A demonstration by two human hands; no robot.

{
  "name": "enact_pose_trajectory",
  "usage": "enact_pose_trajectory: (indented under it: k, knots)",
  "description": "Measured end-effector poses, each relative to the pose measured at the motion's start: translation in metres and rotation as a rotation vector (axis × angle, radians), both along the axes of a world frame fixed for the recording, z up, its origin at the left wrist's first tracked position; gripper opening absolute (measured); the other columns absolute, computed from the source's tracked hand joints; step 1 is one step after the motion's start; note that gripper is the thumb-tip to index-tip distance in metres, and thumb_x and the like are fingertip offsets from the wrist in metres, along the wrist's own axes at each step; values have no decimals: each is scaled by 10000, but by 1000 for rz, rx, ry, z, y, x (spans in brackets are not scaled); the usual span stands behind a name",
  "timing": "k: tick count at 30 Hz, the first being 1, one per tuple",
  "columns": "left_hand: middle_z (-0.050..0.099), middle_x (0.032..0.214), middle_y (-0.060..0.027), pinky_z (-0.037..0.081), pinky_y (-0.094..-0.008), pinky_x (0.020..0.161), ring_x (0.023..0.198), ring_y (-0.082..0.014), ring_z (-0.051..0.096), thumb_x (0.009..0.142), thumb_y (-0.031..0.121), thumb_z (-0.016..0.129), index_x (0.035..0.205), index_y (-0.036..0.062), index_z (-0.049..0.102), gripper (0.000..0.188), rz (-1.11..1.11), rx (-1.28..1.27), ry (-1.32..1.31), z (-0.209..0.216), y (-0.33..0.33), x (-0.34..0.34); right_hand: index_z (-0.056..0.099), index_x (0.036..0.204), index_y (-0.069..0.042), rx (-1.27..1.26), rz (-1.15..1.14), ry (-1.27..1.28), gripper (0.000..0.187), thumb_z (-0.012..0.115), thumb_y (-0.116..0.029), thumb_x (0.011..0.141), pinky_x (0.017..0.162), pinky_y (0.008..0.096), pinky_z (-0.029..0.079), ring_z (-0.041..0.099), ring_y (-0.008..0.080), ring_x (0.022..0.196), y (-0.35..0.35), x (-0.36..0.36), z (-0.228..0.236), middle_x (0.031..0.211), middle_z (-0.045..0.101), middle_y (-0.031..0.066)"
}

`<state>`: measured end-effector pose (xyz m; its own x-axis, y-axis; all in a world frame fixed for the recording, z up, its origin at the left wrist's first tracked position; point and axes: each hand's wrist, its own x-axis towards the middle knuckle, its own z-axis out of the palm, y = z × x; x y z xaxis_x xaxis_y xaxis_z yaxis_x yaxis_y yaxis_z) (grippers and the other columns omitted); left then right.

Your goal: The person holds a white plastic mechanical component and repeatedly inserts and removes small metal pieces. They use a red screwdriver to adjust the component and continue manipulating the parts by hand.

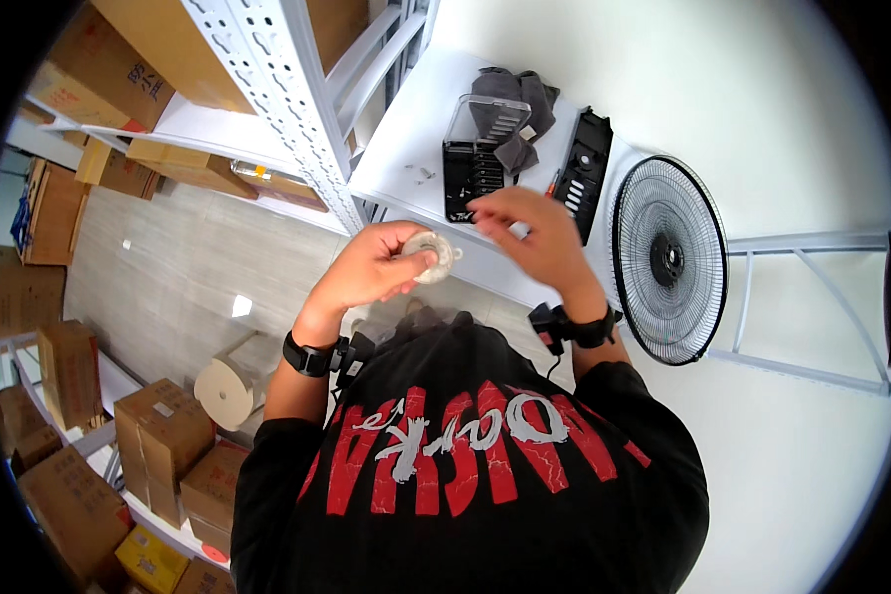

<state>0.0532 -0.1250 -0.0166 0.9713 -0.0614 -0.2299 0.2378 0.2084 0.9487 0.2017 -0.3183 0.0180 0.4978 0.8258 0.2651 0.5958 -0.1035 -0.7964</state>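
My left hand [371,265] is closed round a round, off-white disc-shaped part [434,259] with a small loop on its rim, the thumb pressed on its face. My right hand [533,230] reaches over the near edge of a white table, its fingers stretched out and slightly apart. Its fingertips are at the near corner of a black case [462,168] with slots and small metal pieces inside. The case's clear lid [487,117] stands raised behind it. I see nothing plainly held in the right hand.
Small screws [424,173] lie left of the case on the white tabletop [391,163]. Behind it sits a grey cloth [530,99]; to the right are a long black slotted panel [586,163] and a round black fan grille [669,259]. Metal shelving [277,89] with cardboard boxes [163,436] stands left.
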Motion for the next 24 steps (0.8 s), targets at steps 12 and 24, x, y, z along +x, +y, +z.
enact_pose_trajectory:
  k: [12,24]
  knots:
    - [572,680,15,320,-184,408,498,-20,460,938,132,599,1056,12,642,173,233,18,-49,2,16,-12,690,974,-92,-658,-136,-663,254,607,-16,746,775,379,499,563,298,923,-78,91,-132,1034,598,70]
    - [573,675,39,339,-178,406,503,-10,470,941,148,589,1028,40,653,153,242,51,-50,13,15,-14,605,986,-76,-531,-177,-570,194,525,-20,818,755,434,482,599,344,906,-70,99,-126,1020,626,103]
